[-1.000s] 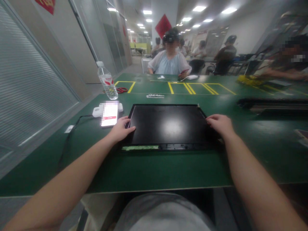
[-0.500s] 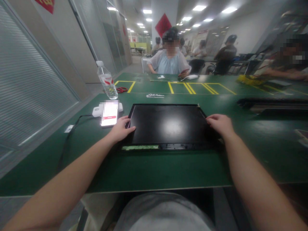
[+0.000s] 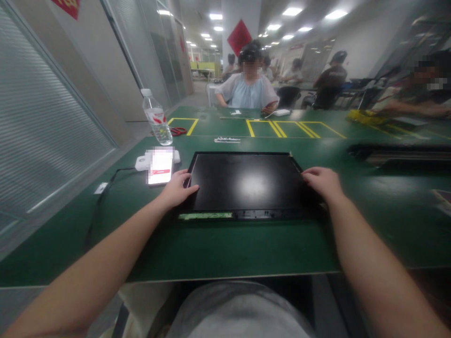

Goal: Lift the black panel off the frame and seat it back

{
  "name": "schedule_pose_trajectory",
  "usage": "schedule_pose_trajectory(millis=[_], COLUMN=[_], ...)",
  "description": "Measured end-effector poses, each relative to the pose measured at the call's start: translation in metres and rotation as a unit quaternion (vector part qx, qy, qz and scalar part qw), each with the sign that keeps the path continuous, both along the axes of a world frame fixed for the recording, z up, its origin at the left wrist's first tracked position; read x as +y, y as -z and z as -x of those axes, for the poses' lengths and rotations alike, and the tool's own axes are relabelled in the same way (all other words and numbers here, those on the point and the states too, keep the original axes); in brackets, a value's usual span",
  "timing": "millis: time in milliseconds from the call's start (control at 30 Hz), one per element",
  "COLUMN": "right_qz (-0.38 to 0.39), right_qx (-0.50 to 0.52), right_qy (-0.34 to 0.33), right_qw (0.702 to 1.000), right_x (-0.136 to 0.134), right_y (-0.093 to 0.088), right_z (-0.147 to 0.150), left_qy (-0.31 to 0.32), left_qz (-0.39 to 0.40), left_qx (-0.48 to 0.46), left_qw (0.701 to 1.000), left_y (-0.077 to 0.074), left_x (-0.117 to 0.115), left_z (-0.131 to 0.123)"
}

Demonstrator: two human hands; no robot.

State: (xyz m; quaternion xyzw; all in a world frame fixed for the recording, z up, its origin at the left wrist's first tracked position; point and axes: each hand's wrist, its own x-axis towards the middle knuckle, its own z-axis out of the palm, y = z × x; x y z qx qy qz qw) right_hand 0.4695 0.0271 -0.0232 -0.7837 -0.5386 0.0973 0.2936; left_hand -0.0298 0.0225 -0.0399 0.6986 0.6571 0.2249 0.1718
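Note:
A black flat display panel [image 3: 243,183] lies face up on the green table in front of me, a bright reflection in its middle. Along its near edge runs a strip of green circuit board [image 3: 206,216]. My left hand [image 3: 178,188] grips the panel's left edge, with the thumb over the front and the fingers at the side. On the opposite side, my right hand [image 3: 322,182] pinches the right edge between thumb and bent fingers. A lit phone [image 3: 160,166] lies just beyond my left hand, leaning on a white device [image 3: 141,163] with a black cable.
A water bottle [image 3: 157,119] and red-handled scissors [image 3: 178,132] stand at the left back of the green table [image 3: 225,253]. Small white pieces [image 3: 227,140] lie beyond the panel. Dark long parts [image 3: 405,157] sit at the right. A person [image 3: 250,91] sits across the table.

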Motion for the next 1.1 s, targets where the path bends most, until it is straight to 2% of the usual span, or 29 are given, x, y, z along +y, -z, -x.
schedule_pose_trajectory(millis=[467,667,800,933,1100], right_qz=[-0.004,-0.024,-0.044,-0.059,-0.029], right_qx=[-0.018,0.107,0.113,0.07,0.06], right_qy=[0.009,0.003,0.017,0.04,0.043], right_qw=[1.0,0.994,0.992,0.995,0.997], right_x=[-0.002,-0.003,-0.003,0.001,0.005], right_y=[-0.004,-0.006,-0.006,-0.002,0.005], right_z=[0.007,0.009,0.007,-0.002,-0.007], left_qy=[0.002,0.027,0.016,-0.02,0.016], left_qz=[0.001,-0.015,-0.014,-0.015,-0.001], left_qx=[0.002,-0.025,0.016,0.08,0.108], left_qw=[1.0,0.999,1.0,0.996,0.994], left_y=[-0.002,-0.003,-0.004,-0.003,-0.004], left_x=[-0.001,-0.003,-0.001,0.003,0.005], left_z=[-0.002,-0.002,0.001,0.003,0.0])
